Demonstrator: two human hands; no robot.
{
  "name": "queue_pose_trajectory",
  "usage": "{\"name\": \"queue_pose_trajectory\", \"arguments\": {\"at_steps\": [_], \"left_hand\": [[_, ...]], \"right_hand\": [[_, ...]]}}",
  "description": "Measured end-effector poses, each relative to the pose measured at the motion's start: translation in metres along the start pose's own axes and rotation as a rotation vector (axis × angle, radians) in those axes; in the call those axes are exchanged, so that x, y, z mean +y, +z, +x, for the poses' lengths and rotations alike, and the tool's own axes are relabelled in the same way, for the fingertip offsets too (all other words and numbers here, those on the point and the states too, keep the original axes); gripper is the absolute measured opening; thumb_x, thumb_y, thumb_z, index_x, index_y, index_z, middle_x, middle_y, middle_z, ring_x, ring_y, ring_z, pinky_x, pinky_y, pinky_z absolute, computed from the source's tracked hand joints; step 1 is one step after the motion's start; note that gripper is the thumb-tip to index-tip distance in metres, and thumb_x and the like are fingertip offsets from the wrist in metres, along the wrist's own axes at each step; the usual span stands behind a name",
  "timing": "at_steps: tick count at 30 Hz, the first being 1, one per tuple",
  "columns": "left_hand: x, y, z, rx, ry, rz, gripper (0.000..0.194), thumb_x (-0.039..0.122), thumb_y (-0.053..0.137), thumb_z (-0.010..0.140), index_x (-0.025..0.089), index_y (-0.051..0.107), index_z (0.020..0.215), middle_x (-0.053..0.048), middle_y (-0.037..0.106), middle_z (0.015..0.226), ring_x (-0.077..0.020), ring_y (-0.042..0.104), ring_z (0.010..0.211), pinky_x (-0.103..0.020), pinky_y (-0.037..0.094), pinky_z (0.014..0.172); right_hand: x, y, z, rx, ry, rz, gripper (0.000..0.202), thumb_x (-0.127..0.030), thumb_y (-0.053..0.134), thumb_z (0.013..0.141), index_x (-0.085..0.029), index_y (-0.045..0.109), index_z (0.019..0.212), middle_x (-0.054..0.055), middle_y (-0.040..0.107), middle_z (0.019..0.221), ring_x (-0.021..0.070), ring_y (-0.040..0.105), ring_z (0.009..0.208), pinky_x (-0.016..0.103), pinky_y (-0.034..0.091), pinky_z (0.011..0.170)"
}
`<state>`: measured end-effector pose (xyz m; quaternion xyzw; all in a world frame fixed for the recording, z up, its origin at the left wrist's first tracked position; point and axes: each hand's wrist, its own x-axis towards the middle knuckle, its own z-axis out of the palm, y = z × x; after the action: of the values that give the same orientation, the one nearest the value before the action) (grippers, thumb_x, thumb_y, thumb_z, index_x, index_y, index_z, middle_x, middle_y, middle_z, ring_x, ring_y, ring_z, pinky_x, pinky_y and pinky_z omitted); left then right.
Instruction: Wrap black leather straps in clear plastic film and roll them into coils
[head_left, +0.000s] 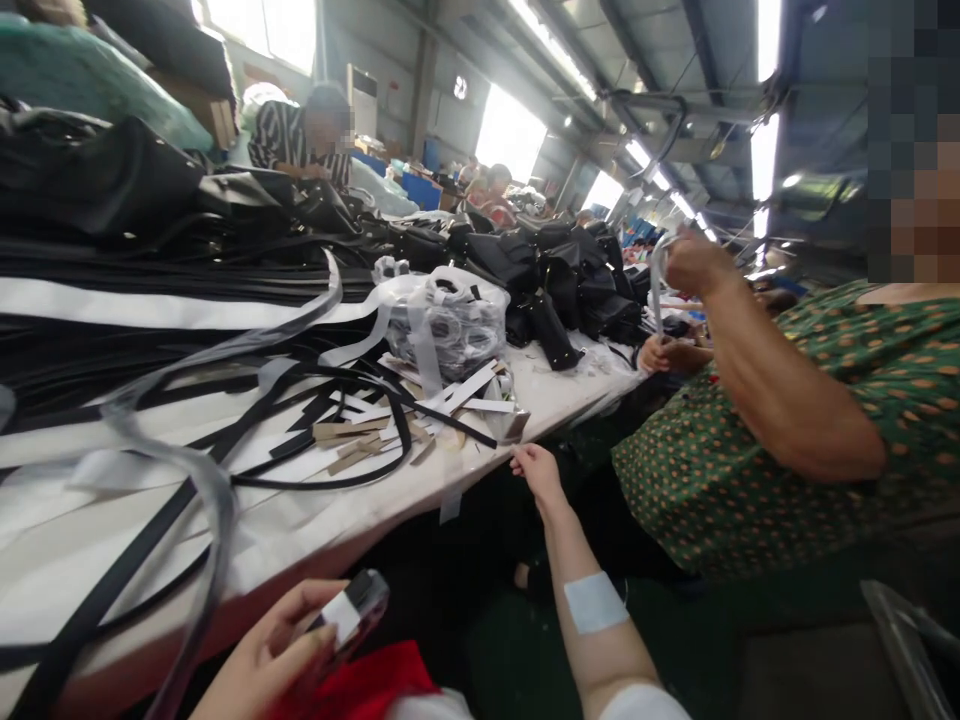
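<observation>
At the lower left, my left hand is closed around a small dark block-shaped device with a white patch on its side. I cannot make out its exact kind. My right hand reaches forward to the table's front edge with thumb and fingertips pinched together. Anything between those fingertips is too small to see. Just beyond them stands a small clear-sided box at the table edge. Near it lie paper and brown card strips and a looped black strap.
On the white table lie grey translucent strips, a plastic-wrapped bundle of rolls and heaped black leather-like pieces. At right, a co-worker in a green dotted top holds up a translucent strip. Others work behind.
</observation>
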<state>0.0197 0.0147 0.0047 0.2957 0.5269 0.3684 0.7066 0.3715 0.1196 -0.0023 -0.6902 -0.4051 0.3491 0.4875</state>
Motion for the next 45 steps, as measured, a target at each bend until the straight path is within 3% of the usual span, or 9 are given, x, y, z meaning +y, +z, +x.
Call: {"name": "queue_pose_trajectory", "arguments": {"at_steps": [8,12,19,24,29,35,38,42,45], "left_hand": [[0.015,0.008,-0.006,0.062,0.115,0.058,0.038,0.037,0.072,0.059,0.016,0.059,0.089,-0.003,0.070,0.079,-0.0178,0.063,0.071,-0.028,0.048,0.067],[0.006,0.000,-0.005,0.107,0.174,0.030,0.038,0.036,0.070,0.064,0.017,0.057,0.094,-0.004,0.069,0.082,-0.0178,0.064,0.074,-0.029,0.049,0.070],[0.000,-0.008,-0.005,0.176,0.269,0.051,0.034,0.032,0.068,0.067,0.017,0.056,0.095,-0.004,0.068,0.084,-0.0183,0.064,0.076,-0.029,0.049,0.069],[0.007,-0.009,-0.006,0.224,0.292,0.075,0.033,0.032,0.067,0.066,0.016,0.059,0.095,-0.004,0.069,0.087,-0.0192,0.065,0.079,-0.029,0.049,0.069],[0.010,-0.013,-0.005,0.261,0.297,0.133,0.032,0.032,0.064,0.068,0.016,0.060,0.095,-0.004,0.070,0.086,-0.0197,0.065,0.081,-0.030,0.050,0.074],[0.002,-0.013,-0.008,0.124,0.379,0.216,0.038,0.029,0.058,0.077,0.019,0.059,0.113,-0.007,0.070,0.108,-0.0215,0.065,0.097,-0.035,0.049,0.088],[-0.002,-0.017,-0.007,0.095,0.407,0.300,0.030,0.028,0.052,0.082,0.020,0.064,0.109,-0.006,0.070,0.106,-0.0203,0.065,0.096,-0.034,0.049,0.089],[-0.002,-0.020,-0.007,0.089,0.528,0.486,0.025,0.020,0.047,0.082,0.019,0.071,0.089,-0.005,0.068,0.088,-0.0185,0.064,0.086,-0.032,0.050,0.083],[0.002,-0.018,-0.011,0.164,0.632,0.664,0.022,0.023,0.052,0.083,0.019,0.071,0.093,-0.004,0.064,0.082,-0.0174,0.061,0.078,-0.031,0.049,0.074]], "right_hand": [[-0.044,0.100,-0.131,-0.683,0.040,0.207,0.029,-0.044,0.071,0.077,-0.016,0.066,0.075,0.000,0.063,0.057,0.0108,0.056,0.050,0.024,0.048,0.051],[-0.047,0.126,-0.166,-0.815,0.124,0.259,0.031,-0.046,0.072,0.075,-0.016,0.065,0.073,0.000,0.063,0.056,0.0103,0.055,0.048,0.023,0.047,0.050],[-0.027,0.148,-0.169,-0.787,0.225,0.152,0.040,-0.054,0.074,0.069,-0.016,0.064,0.066,-0.001,0.059,0.049,0.0093,0.051,0.041,0.021,0.042,0.043],[-0.023,0.149,-0.167,-0.814,0.272,0.160,0.043,-0.056,0.074,0.069,-0.015,0.063,0.065,-0.001,0.058,0.048,0.0086,0.049,0.041,0.020,0.040,0.043],[-0.034,0.137,-0.160,-0.861,0.348,0.378,0.032,-0.045,0.075,0.072,-0.015,0.066,0.076,0.000,0.061,0.057,0.0081,0.049,0.044,0.020,0.037,0.045],[-0.039,0.133,-0.150,-0.889,0.738,0.786,0.018,-0.032,0.071,0.074,-0.018,0.064,0.083,-0.004,0.049,0.061,0.0060,0.036,0.046,0.020,0.035,0.046],[-0.036,0.133,-0.149,-0.920,0.874,0.898,0.013,-0.025,0.067,0.077,-0.017,0.063,0.086,-0.006,0.046,0.062,0.0050,0.033,0.046,0.018,0.035,0.048],[-0.037,0.133,-0.151,-0.957,0.896,0.961,0.012,-0.022,0.066,0.079,-0.014,0.063,0.088,-0.005,0.049,0.063,0.0043,0.036,0.048,0.017,0.036,0.050],[-0.039,0.134,-0.155,-0.964,0.873,0.939,0.012,-0.023,0.066,0.080,-0.014,0.064,0.087,-0.005,0.051,0.061,0.0048,0.038,0.047,0.018,0.036,0.050]]}}
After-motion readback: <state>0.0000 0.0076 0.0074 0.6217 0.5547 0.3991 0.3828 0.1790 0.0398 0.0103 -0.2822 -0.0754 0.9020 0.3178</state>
